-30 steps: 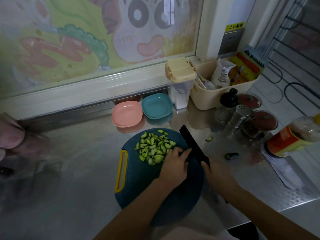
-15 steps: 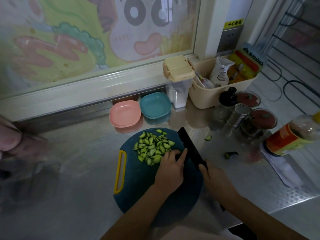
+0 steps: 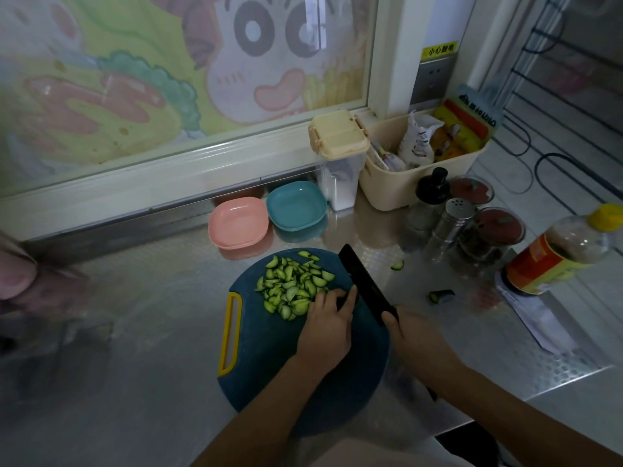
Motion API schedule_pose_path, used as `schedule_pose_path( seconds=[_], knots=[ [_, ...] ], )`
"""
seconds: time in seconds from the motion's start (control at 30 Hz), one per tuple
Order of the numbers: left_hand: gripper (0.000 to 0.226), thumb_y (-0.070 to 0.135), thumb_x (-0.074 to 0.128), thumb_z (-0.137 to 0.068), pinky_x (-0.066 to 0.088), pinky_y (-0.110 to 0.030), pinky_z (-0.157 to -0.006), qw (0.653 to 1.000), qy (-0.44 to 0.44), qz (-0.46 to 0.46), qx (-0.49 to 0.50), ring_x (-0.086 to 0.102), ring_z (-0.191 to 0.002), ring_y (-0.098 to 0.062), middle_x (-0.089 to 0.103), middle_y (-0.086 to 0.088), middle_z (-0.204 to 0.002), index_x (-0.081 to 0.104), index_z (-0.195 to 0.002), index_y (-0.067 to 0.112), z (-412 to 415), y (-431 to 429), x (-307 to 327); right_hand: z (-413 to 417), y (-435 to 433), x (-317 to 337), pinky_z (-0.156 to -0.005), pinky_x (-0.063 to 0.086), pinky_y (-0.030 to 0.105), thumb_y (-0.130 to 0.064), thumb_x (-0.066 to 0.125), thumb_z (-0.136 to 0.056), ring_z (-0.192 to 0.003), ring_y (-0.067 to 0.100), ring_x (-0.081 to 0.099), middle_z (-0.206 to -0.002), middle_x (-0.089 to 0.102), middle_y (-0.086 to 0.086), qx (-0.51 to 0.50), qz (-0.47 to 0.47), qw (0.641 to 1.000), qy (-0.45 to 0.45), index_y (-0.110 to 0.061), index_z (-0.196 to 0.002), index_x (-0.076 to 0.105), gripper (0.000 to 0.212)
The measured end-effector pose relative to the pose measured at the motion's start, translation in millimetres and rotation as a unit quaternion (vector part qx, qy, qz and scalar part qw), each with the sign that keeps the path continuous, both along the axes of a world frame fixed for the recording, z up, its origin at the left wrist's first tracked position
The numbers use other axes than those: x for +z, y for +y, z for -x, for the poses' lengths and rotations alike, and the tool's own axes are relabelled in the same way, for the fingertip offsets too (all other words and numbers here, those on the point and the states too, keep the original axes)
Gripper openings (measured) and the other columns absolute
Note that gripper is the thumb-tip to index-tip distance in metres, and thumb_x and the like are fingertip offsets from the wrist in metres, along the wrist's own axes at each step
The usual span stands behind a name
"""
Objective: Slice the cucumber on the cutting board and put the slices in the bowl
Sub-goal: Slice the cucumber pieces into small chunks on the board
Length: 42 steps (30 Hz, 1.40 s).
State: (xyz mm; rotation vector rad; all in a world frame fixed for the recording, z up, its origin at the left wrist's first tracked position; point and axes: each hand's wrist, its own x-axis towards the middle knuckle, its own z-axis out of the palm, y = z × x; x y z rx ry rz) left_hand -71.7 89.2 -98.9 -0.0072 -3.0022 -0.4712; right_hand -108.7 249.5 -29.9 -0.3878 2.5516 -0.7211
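Cucumber slices are piled on the cutting board's far half, with the pink bowl and teal bowl empty behind, so slicing looks nearly done. Right hand grips the knife; left hand curls at the pile's edge beside the blade. Can't tell if an uncut stub sits under it; next, scoop slices into a bowl.

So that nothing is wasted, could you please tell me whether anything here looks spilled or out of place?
Yes: off the cutting board, on the steel counter right of the knife, lie a small cucumber slice and a dark end piece. Nothing else stands out.
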Motion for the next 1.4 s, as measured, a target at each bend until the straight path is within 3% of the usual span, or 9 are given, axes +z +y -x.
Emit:
schedule_pose_path(
  seconds=[0.27,0.63,0.73,0.8,1.1,1.2,1.4],
  knots=[
    [0.054,0.019,0.051,-0.082,0.048,-0.036,-0.078,1.000,0.002,-0.003,-0.002,0.048,-0.093,-0.024,0.053,-0.006,-0.111,0.048,-0.136,0.013,0.4,0.5,-0.5,0.9,-1.2,-5.1,-0.066,0.043,0.031,-0.031,0.029,-0.101,-0.072,0.020,0.054,-0.080,0.054,0.004,0.002,-0.010,1.000,0.004,-0.008,-0.096,0.049,0.032],
    [0.053,0.021,0.039,-0.084,0.046,-0.035,-0.077,1.000,0.011,-0.008,-0.006,0.044,-0.095,-0.023,0.053,-0.007,-0.112,0.048,-0.135,0.011,2.5,-0.4,-4.8,5.7,-10.4,-18.1,-0.072,0.050,0.035,-0.031,0.029,-0.101,-0.081,0.026,0.062,-0.092,0.064,0.014,0.005,-0.026,1.000,0.017,-0.003,-0.101,0.053,0.036],
    [0.053,0.017,0.048,-0.082,0.046,-0.034,-0.076,1.000,0.020,-0.020,-0.008,0.043,-0.095,-0.022,0.053,-0.008,-0.111,0.049,-0.134,0.010,2.9,-1.2,-5.6,6.2,-15.0,-22.9,-0.071,0.051,0.034,-0.033,0.030,-0.101,-0.078,0.023,0.062,-0.091,0.065,0.011,0.023,-0.063,0.996,0.054,-0.007,-0.100,0.052,0.034],
    [0.052,0.019,0.042,-0.083,0.046,-0.033,-0.075,0.999,0.023,-0.024,-0.007,0.043,-0.094,-0.022,0.054,-0.008,-0.110,0.049,-0.134,0.011,3.2,-1.2,-6.0,4.7,-16.1,-26.4,-0.070,0.051,0.034,-0.035,0.030,-0.100,-0.076,0.022,0.061,-0.090,0.064,0.010,0.030,-0.089,0.992,0.087,-0.009,-0.100,0.051,0.033],
    [0.055,0.021,0.038,-0.083,0.046,-0.032,-0.075,0.999,0.025,-0.024,-0.013,0.044,-0.091,-0.021,0.052,-0.006,-0.109,0.046,-0.137,0.016,2.1,-1.9,-5.0,9.5,-10.3,-28.4,-0.071,0.052,0.036,-0.030,0.031,-0.101,-0.078,0.025,0.063,-0.091,0.065,0.014,0.001,-0.030,0.999,0.017,-0.004,-0.102,0.053,0.034],
    [0.056,0.019,0.046,-0.081,0.047,-0.031,-0.075,0.999,0.026,-0.023,-0.013,0.043,-0.091,-0.021,0.052,-0.006,-0.108,0.045,-0.138,0.017,1.4,-1.5,-3.6,12.5,-7.8,-24.7,-0.073,0.051,0.036,-0.030,0.030,-0.101,-0.078,0.024,0.062,-0.090,0.065,0.012,0.003,-0.018,1.000,-0.002,-0.005,-0.101,0.054,0.035],
    [0.056,0.024,0.036,-0.084,0.048,-0.032,-0.080,1.000,0.017,-0.016,-0.009,0.043,-0.094,-0.021,0.052,-0.006,-0.111,0.044,-0.138,0.014,0.0,-1.1,-1.3,10.0,-7.0,-13.6,-0.061,0.036,0.026,-0.030,0.029,-0.101,-0.073,0.017,0.054,-0.082,0.056,0.003,-0.007,0.004,1.000,-0.006,-0.006,-0.100,0.054,0.034]
  ],
)
